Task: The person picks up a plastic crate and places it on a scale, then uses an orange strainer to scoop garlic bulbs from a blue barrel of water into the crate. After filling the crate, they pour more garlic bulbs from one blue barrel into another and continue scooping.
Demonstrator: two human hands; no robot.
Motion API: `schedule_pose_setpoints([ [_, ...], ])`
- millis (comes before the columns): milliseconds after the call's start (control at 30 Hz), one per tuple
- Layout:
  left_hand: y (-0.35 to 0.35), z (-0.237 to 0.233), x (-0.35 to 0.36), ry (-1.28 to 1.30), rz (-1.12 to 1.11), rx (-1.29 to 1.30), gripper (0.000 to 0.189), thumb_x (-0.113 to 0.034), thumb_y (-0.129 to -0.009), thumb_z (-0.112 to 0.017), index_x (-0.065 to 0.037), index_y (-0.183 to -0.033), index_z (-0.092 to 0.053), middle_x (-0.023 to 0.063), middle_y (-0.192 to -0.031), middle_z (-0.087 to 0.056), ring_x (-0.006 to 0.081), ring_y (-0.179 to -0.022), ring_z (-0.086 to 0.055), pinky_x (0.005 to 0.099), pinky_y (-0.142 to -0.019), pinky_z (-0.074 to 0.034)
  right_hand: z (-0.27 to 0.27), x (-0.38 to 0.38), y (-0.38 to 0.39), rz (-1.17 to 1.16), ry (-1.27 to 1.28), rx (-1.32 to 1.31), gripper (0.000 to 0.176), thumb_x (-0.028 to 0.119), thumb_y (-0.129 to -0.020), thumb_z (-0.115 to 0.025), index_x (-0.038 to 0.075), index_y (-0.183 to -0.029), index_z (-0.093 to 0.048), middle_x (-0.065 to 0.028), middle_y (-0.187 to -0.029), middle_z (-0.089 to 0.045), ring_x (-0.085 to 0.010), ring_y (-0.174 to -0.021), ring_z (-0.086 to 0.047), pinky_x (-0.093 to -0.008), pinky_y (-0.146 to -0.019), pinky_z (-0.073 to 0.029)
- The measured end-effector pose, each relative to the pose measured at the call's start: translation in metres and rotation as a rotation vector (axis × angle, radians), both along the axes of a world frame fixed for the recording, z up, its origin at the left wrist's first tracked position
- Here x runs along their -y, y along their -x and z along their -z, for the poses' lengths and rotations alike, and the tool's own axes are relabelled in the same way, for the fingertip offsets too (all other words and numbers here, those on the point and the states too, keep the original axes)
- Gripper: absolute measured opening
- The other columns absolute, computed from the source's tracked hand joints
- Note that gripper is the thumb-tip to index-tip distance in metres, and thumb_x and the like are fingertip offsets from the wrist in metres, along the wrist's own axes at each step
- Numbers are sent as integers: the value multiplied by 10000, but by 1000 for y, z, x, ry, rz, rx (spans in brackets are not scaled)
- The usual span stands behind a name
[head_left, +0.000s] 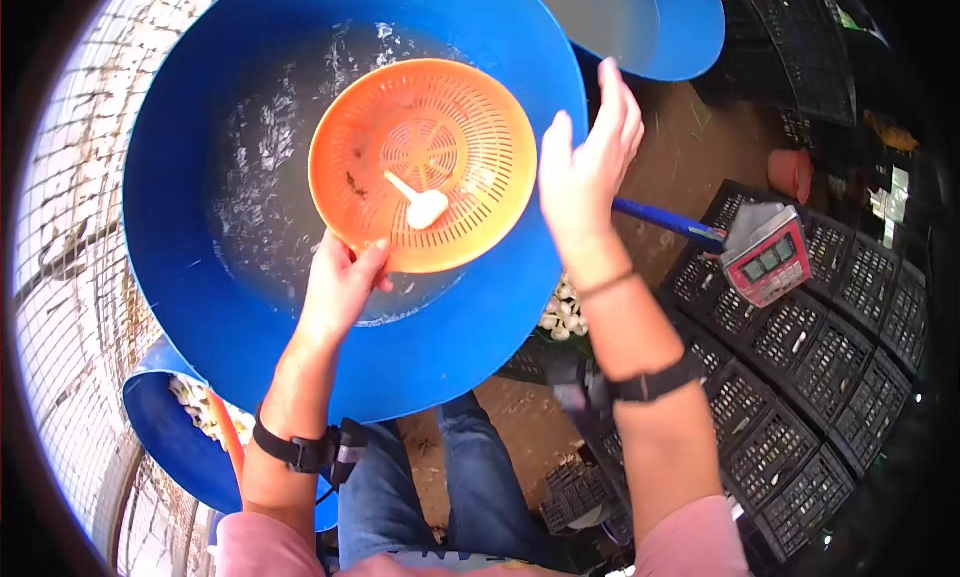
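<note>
An orange colander (470,222) is over the large blue tub (370,382), which holds murky water (260,167). My left hand (345,282) grips the colander's near rim, thumb over the edge. Inside the colander lies a small white scoop-like piece (427,208) with a thin stem, beside a few dark bits. My right hand (595,157) is raised near the tub's right rim, fingers apart and holding nothing, just right of the colander.
A pink-framed scale (770,261) stands on black crates (820,347) at the right. White mushroom-like pieces (565,312) sit beside the tub. Another blue tub (685,27) is at the top, and a blue container (165,432) at the lower left.
</note>
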State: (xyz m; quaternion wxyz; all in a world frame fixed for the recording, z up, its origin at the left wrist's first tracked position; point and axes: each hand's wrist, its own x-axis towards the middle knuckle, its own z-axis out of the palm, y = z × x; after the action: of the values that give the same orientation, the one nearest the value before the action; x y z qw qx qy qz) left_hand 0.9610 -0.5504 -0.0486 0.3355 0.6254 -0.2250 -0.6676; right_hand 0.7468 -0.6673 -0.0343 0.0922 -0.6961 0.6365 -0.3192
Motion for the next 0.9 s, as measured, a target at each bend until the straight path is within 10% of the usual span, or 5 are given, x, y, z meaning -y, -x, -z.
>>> schedule_pose_setpoints([
  [100, -9, -27, -14, -67, -10, -23, 278, -26, -874, -513, 22, -1132, -421, 71, -854, -586, 97, -581, -537, 226, -517, -463, -17, -59, -50, -496, -173, 59, 380, 78, -730, -606, 55, -1108, -582, -175, -1218, -480, -360, -1124, -429, -461, -956, -362],
  [300, -16, -6, -43, -46, 13, -90, 459, 26, -833, -525, -20, -1258, -357, 69, -910, -595, 103, -619, -572, 187, -466, -436, 25, -115, -86, -471, -625, -3, 361, 52, -710, -618, 81, -1070, -609, -167, -1117, -503, -369, -1094, -420, -462, -921, -392],
  [600, -177, 92, 27, 40, 405, 1399, 789, -76, -845, -485, -78, -1431, 45, 233, -1080, -581, 380, -870, -625, 452, -714, -518, -78, -172, 39, 21, -466, 102, 350, 10, -704, -614, 48, -1052, -627, -177, -1131, -539, -330, -1051, -486, -399, -953, -365],
  [633, -198, 100, 35, 16, 463, 1529, 785, -68, -842, -474, -87, -1434, 42, 229, -1076, -574, 381, -865, -627, 453, -720, -522, -76, -199, 69, -30, -612, -309, 388, 65, -748, -625, 62, -1135, -595, -189, -1202, -511, -343, -1115, -465, -405, -988, -340],
  [900, -210, 141, 49, -155, 724, 1722, 729, -50, -886, -414, -172, -1449, 32, 186, -1081, -541, 333, -917, -624, 453, -738, -528, 27, -16, 45, 88, -289, -83, 569, 289, -812, -617, -43, -1247, -462, -259, -1217, -511, -380, -1154, -481, -385, -974, -374],
])
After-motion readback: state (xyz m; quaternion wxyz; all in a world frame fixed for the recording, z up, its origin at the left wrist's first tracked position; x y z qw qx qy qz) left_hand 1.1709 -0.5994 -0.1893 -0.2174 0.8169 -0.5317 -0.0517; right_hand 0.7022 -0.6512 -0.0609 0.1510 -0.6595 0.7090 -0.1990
